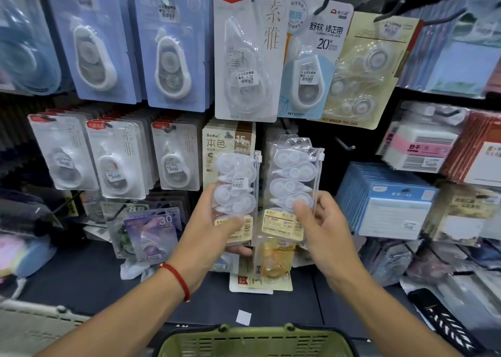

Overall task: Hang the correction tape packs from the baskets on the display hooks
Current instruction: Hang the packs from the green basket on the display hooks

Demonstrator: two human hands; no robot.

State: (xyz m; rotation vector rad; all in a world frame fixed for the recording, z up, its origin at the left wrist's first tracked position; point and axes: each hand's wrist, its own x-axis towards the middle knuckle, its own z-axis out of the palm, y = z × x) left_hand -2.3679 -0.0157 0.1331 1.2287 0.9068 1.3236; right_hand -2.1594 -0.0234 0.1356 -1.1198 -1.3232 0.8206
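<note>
Left hand (217, 221), right hand (322, 221), a pack (294, 177) apiece

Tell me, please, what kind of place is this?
Most likely a stationery shop. Carded correction tape packs with price stickers hang in rows on display hooks, a green basket stands below, and the left hand and the right hand each hold a clear pack.

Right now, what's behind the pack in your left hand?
Behind the clear pack in the left hand hangs a beige card pack. Only its top shows; the rest is covered.
</note>
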